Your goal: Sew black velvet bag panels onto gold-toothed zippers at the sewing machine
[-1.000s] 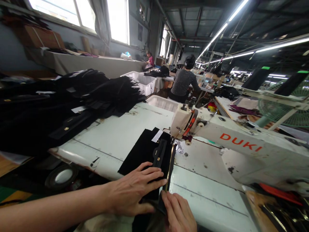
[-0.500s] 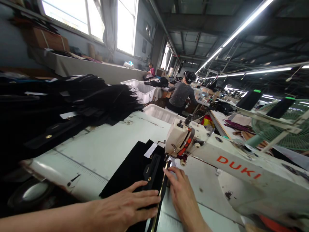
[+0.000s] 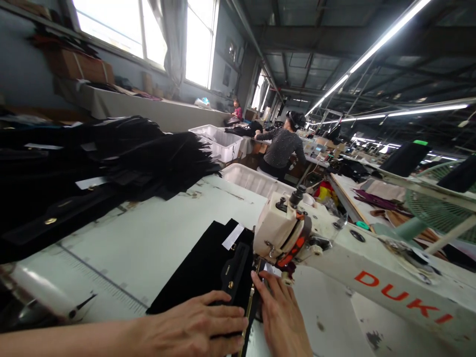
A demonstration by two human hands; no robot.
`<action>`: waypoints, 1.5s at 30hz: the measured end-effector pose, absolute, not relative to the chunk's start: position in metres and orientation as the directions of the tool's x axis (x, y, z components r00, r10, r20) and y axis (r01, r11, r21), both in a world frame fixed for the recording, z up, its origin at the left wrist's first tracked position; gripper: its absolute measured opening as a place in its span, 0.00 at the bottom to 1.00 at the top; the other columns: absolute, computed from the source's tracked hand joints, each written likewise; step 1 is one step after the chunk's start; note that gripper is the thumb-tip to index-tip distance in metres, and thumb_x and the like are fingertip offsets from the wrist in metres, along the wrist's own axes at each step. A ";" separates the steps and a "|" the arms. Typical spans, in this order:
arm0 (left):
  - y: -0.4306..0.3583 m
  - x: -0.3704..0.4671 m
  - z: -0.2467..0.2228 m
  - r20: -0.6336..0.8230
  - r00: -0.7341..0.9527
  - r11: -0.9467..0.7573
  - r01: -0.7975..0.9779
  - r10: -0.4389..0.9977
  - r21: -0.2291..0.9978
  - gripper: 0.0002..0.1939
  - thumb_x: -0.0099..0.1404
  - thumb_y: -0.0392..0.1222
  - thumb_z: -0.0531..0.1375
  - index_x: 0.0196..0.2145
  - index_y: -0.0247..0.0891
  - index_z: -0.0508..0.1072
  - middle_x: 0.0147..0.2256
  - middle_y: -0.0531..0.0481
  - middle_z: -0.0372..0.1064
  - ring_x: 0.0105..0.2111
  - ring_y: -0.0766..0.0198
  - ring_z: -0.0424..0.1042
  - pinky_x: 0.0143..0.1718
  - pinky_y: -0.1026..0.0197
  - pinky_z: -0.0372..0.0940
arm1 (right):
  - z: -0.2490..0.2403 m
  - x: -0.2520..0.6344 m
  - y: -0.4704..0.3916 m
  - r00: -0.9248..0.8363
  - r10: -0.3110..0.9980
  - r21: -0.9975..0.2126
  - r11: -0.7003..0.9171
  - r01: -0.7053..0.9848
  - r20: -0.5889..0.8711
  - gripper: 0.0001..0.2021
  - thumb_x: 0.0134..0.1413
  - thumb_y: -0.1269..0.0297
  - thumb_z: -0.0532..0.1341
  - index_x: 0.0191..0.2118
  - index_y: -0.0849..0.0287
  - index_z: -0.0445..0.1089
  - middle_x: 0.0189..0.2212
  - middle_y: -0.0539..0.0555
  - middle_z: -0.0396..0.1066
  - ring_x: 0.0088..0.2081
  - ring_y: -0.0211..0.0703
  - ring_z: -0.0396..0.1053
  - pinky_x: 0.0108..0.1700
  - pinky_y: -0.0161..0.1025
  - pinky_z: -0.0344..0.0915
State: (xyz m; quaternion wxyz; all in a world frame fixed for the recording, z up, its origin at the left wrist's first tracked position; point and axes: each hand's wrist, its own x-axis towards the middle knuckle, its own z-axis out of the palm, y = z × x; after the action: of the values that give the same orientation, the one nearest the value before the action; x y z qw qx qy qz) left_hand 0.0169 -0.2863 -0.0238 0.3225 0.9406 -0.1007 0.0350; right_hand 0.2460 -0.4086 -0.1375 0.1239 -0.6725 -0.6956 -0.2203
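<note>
A black fabric panel (image 3: pixel 197 267) lies on the sewing machine table, bearing a white label (image 3: pixel 233 236) and a dark strip with a small gold stud (image 3: pixel 231 284). Along its right edge runs a gold-toned zipper (image 3: pixel 250 302), which leads up to the sewing machine head (image 3: pixel 280 228). My left hand (image 3: pixel 203 322) lies flat across the panel and zipper, fingers spread. Close to the needle area, my right hand (image 3: pixel 278 307) rests at the zipper's right side with its fingers stretched forward. The needle itself is hidden behind the machine head.
A big heap of black pieces (image 3: pixel 148 158) covers the table's left side. Behind the table stand white plastic bins (image 3: pixel 256 177), and a person in a grey top (image 3: pixel 282 148) sits beyond. The machine arm (image 3: pixel 386 277) fills the right, with a green fan (image 3: pixel 427 198) behind.
The panel and zipper have advanced slightly toward the machine head, my hands keeping their places on them. My view has shifted, so the machine arm appears farther right and lower.
</note>
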 end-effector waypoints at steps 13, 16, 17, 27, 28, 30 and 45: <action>-0.278 0.043 -0.030 -0.022 0.978 -0.846 -0.169 -0.209 0.505 0.28 0.70 0.42 0.57 0.64 0.31 0.61 0.62 0.38 0.60 0.65 0.53 0.55 0.68 0.50 0.44 | -0.128 0.245 -0.408 0.265 0.866 -0.251 -0.169 0.953 0.425 0.05 0.55 0.71 0.60 0.37 0.56 0.71 0.36 0.54 0.73 0.39 0.47 0.73 0.42 0.42 0.70; -0.278 0.044 -0.034 0.033 0.979 -0.823 -0.187 -0.201 0.536 0.32 0.68 0.49 0.59 0.64 0.31 0.61 0.62 0.36 0.61 0.64 0.49 0.58 0.67 0.48 0.46 | -0.129 0.244 -0.405 0.224 0.883 -0.233 -0.136 0.963 0.412 0.08 0.54 0.73 0.58 0.39 0.56 0.70 0.38 0.54 0.73 0.40 0.48 0.72 0.42 0.42 0.68; -0.278 0.044 -0.038 0.055 0.980 -0.821 -0.189 -0.189 0.540 0.33 0.66 0.52 0.60 0.63 0.31 0.62 0.62 0.36 0.60 0.63 0.48 0.59 0.67 0.47 0.46 | -0.130 0.245 -0.405 0.215 0.888 -0.232 -0.128 0.964 0.407 0.10 0.52 0.72 0.60 0.41 0.56 0.70 0.40 0.55 0.73 0.42 0.49 0.71 0.43 0.42 0.68; -0.277 0.041 -0.059 0.143 0.974 -0.830 -0.225 -0.176 0.510 0.42 0.58 0.58 0.67 0.64 0.36 0.62 0.65 0.38 0.54 0.64 0.46 0.56 0.68 0.47 0.43 | -0.128 0.231 -0.395 0.345 0.846 -0.167 -0.302 0.938 0.406 0.11 0.54 0.75 0.56 0.40 0.56 0.70 0.40 0.57 0.72 0.45 0.53 0.67 0.48 0.50 0.60; -0.277 0.041 -0.060 0.131 0.973 -0.824 -0.229 -0.189 0.518 0.42 0.59 0.58 0.67 0.64 0.36 0.61 0.66 0.39 0.53 0.65 0.48 0.55 0.68 0.47 0.42 | -0.127 0.228 -0.395 0.364 0.841 -0.159 -0.327 0.932 0.400 0.09 0.53 0.74 0.57 0.39 0.55 0.70 0.39 0.57 0.72 0.44 0.53 0.67 0.47 0.50 0.60; -0.276 0.042 -0.060 0.119 0.969 -0.814 -0.245 -0.215 0.527 0.41 0.60 0.58 0.66 0.65 0.36 0.61 0.65 0.40 0.55 0.65 0.50 0.55 0.68 0.48 0.41 | -0.124 0.225 -0.395 0.414 0.824 -0.147 -0.388 0.910 0.388 0.05 0.55 0.71 0.58 0.35 0.56 0.71 0.36 0.57 0.73 0.42 0.54 0.67 0.44 0.50 0.60; -0.272 0.056 -0.088 0.363 0.894 -0.792 -0.414 -0.262 0.449 0.33 0.60 0.60 0.65 0.54 0.32 0.73 0.52 0.37 0.73 0.56 0.48 0.68 0.62 0.52 0.55 | -0.106 0.218 -0.363 0.667 0.694 -0.106 -0.668 0.737 0.271 0.09 0.64 0.65 0.56 0.39 0.63 0.73 0.39 0.59 0.73 0.47 0.54 0.69 0.44 0.49 0.64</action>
State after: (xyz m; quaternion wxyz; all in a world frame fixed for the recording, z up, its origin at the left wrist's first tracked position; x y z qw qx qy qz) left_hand 0.0556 -0.2723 -0.0877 0.2671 0.9358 -0.1806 0.1423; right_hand 0.2180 -0.3627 -0.1060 0.1037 -0.9071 -0.3943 -0.1045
